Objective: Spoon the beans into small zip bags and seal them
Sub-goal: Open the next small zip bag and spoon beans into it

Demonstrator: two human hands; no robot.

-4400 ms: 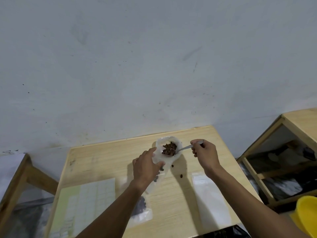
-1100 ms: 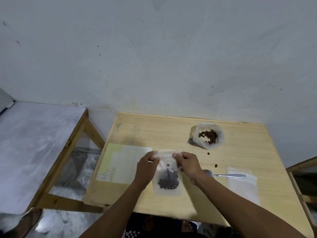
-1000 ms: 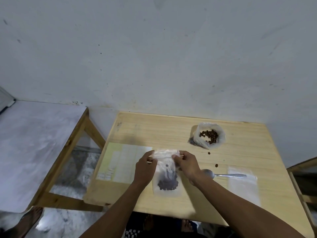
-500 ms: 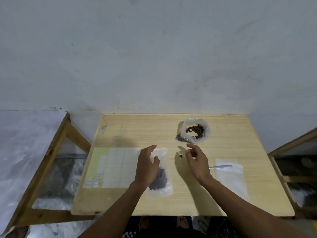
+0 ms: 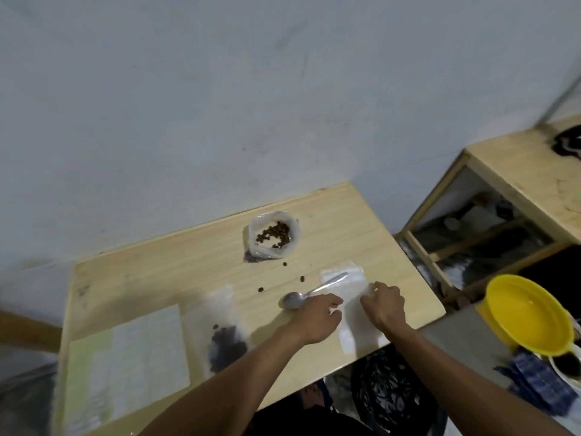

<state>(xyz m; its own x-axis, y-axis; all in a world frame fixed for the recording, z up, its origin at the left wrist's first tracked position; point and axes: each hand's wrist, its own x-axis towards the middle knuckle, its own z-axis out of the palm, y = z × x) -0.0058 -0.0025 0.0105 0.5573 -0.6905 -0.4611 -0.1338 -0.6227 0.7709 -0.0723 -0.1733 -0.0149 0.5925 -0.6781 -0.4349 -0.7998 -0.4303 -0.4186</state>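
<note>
Here we have both hands down on a stack of empty zip bags at the near right corner of the wooden table. The stack lies directly under and between our hands, its long axis running away from us toward the wall and slightly left. Our right hand pinches the stack's right edge near its far end; our left hand rests with fingers curled at its left edge, and we cannot tell whether it grips anything. The hands are close together but not touching. The bags look clear, flat and thin, with a frosted strip at the far end. A metal spoon lies just beyond the left hand, its handle resting on the stack. Farther beyond sits an open bag of beans, with loose beans scattered between. To our left lies a filled bag.
</note>
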